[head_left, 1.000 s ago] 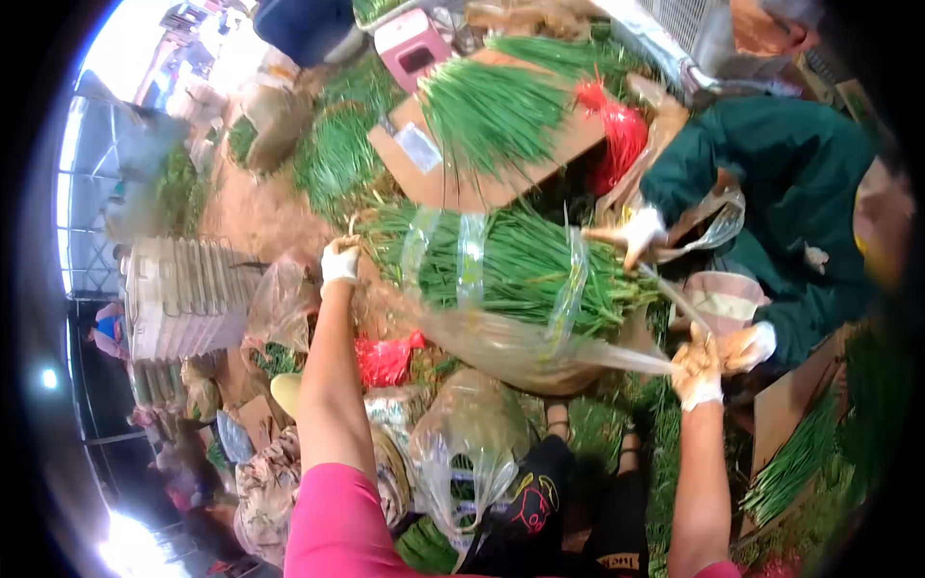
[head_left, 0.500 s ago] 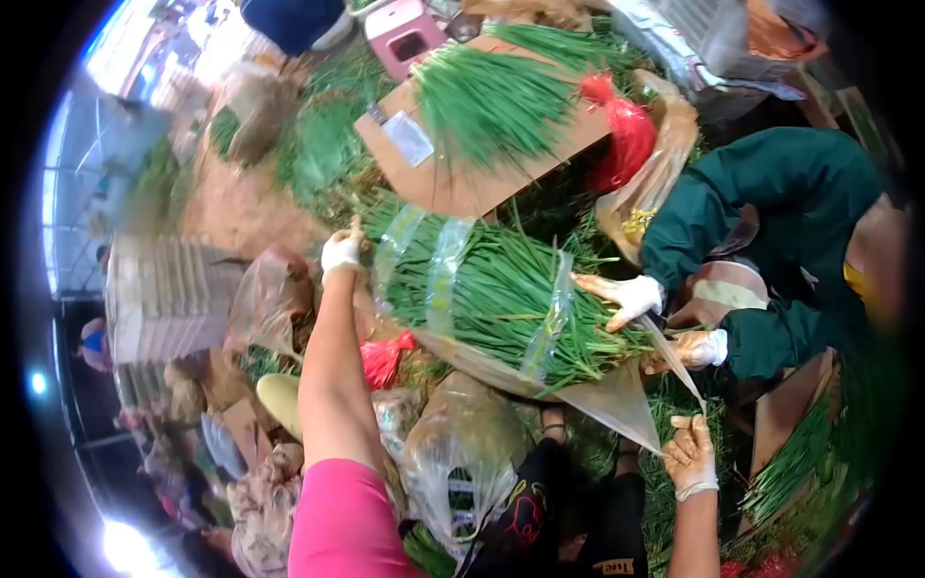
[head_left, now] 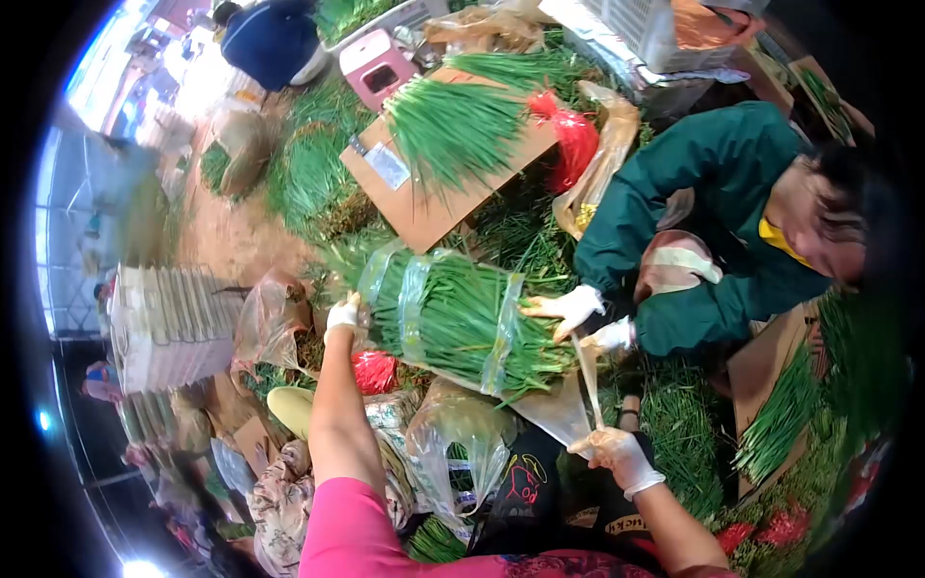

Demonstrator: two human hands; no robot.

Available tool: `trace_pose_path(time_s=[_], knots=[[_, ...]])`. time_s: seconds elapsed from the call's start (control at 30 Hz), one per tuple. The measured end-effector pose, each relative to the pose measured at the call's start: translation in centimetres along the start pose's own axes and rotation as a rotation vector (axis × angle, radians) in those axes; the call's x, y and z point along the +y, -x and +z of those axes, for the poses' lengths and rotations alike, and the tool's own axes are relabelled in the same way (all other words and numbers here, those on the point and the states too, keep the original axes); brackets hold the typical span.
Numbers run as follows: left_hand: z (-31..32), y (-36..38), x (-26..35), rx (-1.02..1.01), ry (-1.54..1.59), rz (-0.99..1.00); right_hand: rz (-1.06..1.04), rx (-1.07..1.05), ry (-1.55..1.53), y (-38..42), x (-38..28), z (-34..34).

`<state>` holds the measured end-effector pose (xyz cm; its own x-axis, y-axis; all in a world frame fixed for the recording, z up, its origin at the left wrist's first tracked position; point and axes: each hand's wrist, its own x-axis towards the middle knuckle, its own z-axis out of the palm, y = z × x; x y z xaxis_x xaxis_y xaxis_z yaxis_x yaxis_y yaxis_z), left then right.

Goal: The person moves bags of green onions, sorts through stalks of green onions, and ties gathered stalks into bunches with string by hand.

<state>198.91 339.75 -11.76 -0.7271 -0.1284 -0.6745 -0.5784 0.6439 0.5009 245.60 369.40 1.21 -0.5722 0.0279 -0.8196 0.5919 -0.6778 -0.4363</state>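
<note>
A large bundle of long green chives (head_left: 458,313), banded with clear printed tape, lies on a clear plastic bag (head_left: 554,409). At the bundle's left end is my gloved left hand (head_left: 344,314), fingers closed against its edge; what they pinch is hidden. Below the bundle's right end, my gloved right hand (head_left: 619,457) grips the bag's edge, pulled into a taut strip. The co-worker's gloved hand (head_left: 567,310) rests at the chives' right end. Their other gloved hand (head_left: 610,337) is beside that strip.
A co-worker in a green jacket (head_left: 694,193) leans in from the right. Loose chives (head_left: 458,130) lie on a cardboard sheet (head_left: 424,217) behind the bundle. A pink stool (head_left: 378,69), a red bag (head_left: 573,144), stacked white crates (head_left: 173,328) and a clear bag (head_left: 458,433) surround it.
The view has shifted, and the co-worker's head has come into it. My right hand, still gripping the plastic, has moved closer to the bundle. The co-worker's hands stay at its right end.
</note>
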Motion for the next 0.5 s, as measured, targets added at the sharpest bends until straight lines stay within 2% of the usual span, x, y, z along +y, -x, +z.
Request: trace_pose_path(time_s=[0.07,0.1,0.13,0.17,0.23,0.27,0.3,0.33,0.37,0.43,0.47,0.5], knots=[[-0.8,0.2,-1.6,-0.013,0.097,0.0,-0.004,0.012,-0.054,2.1,1.4,-0.8],[-1.0,1.6,-2.2,0.009,0.045,0.07,-0.019,0.013,-0.091,3.4,3.1,-1.9],[-1.2,3.9,-2.5,0.007,0.145,0.006,-0.038,0.014,-0.129,4.3,5.7,-3.1],[-2.1,6.9,-2.6,0.03,-0.112,0.102,-0.072,0.03,-0.079,4.9,8.3,-3.8],[-3.6,10.4,-4.6,0.082,-0.289,0.274,-0.138,0.067,0.023,6.3,13.5,-5.0],[-4.7,10.4,-7.1,0.062,-0.162,0.174,0.061,0.086,-0.132,9.0,12.5,-4.8],[-5.1,12.9,-7.9,0.022,-0.054,0.203,0.014,0.163,-0.255,10.3,14.4,-5.0],[-5.4,15.5,-9.0,-0.015,0.057,0.224,-0.033,0.225,-0.238,11.6,15.9,-5.6],[-5.5,19.3,-8.3,-0.046,0.007,0.236,-0.042,0.201,-0.081,11.9,17.3,-6.5],[-4.7,28.1,-4.5,-0.134,0.033,0.213,-0.089,0.384,-0.189,14.9,13.7,-4.5],[-4.5,33.4,-1.2,-0.167,-0.221,0.247,-0.268,0.359,0.191,15.3,13.3,-5.1],[-4.3,36.4,-0.2,-0.256,-0.186,0.185,-0.273,0.411,0.188,16.1,12.5,-5.3]])
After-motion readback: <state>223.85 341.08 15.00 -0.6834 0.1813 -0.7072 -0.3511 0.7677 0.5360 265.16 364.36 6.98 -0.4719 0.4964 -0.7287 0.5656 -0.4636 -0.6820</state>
